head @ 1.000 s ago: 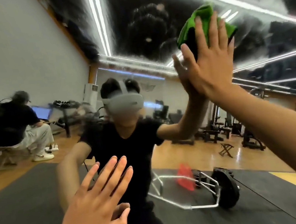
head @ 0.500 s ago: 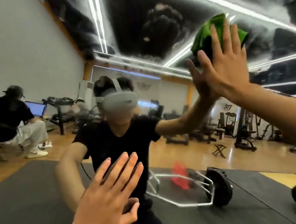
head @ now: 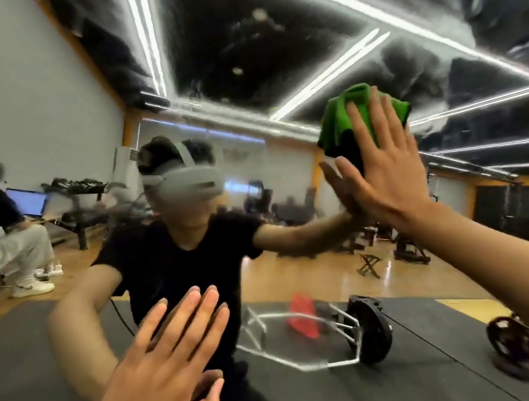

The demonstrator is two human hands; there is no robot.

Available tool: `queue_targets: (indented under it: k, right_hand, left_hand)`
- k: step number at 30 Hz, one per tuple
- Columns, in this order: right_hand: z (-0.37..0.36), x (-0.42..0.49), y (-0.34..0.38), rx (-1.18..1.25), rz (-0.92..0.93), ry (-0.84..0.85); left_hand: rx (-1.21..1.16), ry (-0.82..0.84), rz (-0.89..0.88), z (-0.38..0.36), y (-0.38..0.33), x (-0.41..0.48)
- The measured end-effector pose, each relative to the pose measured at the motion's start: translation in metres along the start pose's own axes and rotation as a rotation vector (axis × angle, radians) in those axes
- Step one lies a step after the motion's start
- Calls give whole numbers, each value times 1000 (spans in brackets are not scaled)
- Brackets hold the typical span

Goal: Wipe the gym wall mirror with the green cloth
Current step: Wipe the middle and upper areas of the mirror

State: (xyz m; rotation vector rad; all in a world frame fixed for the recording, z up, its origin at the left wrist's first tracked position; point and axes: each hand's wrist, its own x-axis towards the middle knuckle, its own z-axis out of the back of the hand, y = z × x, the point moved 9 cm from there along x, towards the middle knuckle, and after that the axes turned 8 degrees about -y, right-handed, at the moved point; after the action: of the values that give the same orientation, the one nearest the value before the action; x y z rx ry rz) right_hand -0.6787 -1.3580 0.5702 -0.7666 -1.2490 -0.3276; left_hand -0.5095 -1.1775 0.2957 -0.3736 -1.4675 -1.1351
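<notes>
Lower now: right hand [head: 387,177] and green cloth [head: 339,122], mid-wipe on the wall mirror [head: 232,49].
Straight fingers press the bunched cloth to the glass; left hand [head: 164,365] spread wide, empty. Upper glass looks streaky, so wiping is likely unfinished.

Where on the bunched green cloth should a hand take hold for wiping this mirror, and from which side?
The green cloth is a bunched wad pressed flat against the mirror, so only its back is reachable: probably best come from the room side, palm spread over the middle, as the right hand does.
</notes>
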Motion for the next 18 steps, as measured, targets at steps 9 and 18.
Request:
queue_targets:
  k: [9, 18]
  right_hand:
    - [7, 55, 63, 129, -264, -124]
    - [-1, 12, 77, 51, 204, -98]
  left_hand:
    - [-59, 26, 21, 2, 2, -1]
    - [-65, 35, -21, 1, 4, -9]
